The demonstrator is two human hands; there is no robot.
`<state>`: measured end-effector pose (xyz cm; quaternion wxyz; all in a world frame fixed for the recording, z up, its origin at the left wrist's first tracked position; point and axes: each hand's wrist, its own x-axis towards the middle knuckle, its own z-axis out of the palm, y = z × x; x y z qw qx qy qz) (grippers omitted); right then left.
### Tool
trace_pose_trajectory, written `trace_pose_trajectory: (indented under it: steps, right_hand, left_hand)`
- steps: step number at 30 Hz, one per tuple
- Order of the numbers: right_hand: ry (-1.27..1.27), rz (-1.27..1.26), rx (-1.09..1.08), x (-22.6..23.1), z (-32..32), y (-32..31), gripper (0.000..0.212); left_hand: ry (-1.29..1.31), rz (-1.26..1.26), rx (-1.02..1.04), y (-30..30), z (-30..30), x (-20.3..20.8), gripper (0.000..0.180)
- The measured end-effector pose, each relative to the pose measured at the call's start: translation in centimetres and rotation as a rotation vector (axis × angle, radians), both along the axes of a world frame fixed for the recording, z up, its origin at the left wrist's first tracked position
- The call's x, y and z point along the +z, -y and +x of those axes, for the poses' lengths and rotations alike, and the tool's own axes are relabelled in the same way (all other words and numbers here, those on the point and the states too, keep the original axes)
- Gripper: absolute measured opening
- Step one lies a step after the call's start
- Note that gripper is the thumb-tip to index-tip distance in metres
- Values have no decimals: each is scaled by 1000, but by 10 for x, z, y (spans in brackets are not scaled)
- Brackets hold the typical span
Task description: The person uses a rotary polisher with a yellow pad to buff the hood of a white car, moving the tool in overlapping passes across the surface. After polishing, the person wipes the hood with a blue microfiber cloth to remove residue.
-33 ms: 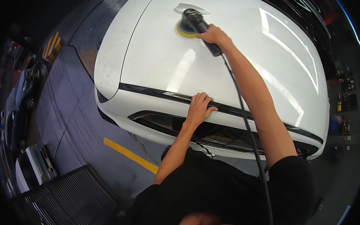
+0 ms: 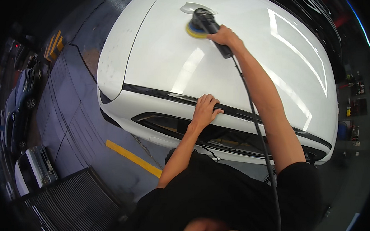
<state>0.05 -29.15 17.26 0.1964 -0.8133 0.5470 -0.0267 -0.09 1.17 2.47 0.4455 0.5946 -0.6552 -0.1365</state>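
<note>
My right hand (image 2: pixel 225 36) is wrapped around the black body of a polisher (image 2: pixel 209 24). The polisher's round pad, blue above and yellow below, rests on the white car roof (image 2: pixel 167 47), just beside a white shark-fin antenna (image 2: pixel 195 7). My left hand (image 2: pixel 205 110) lies on the near edge of the roof, its fingers over the black roof trim (image 2: pixel 161 93) and its thumb spread to the right. It holds nothing. From the tool's rear end a dark cord (image 2: pixel 255 123) runs down past my right forearm and over my black sleeve.
Below the roof edge are the car's side windows (image 2: pixel 229 141). On the grey floor a yellow line (image 2: pixel 132 158) runs at an angle. A ridged black panel (image 2: pixel 71 201) stands at lower left, a dark car (image 2: pixel 20 107) at far left, and a striped yellow-black block (image 2: pixel 54 46) at upper left.
The polisher and my right hand have shifted slightly to the right across the roof, the cord swinging along with them. My left hand stays in place.
</note>
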Motion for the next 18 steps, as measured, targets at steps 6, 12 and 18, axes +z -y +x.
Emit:
trace_pose_trajectory:
  steps: [6,12,18]
  right_hand:
    - [-60,-95,-154,4,-75,27,89]
    - [-77,-88,-255,12,-104,48,93]
    - [-67,-126,-208,3,-87,23,89]
  left_hand:
    - [-9,34,-11,4,-2,-2,40]
    - [-5,40,-20,12,1,-7,41]
    - [25,8,-14,13,1,-8,40]
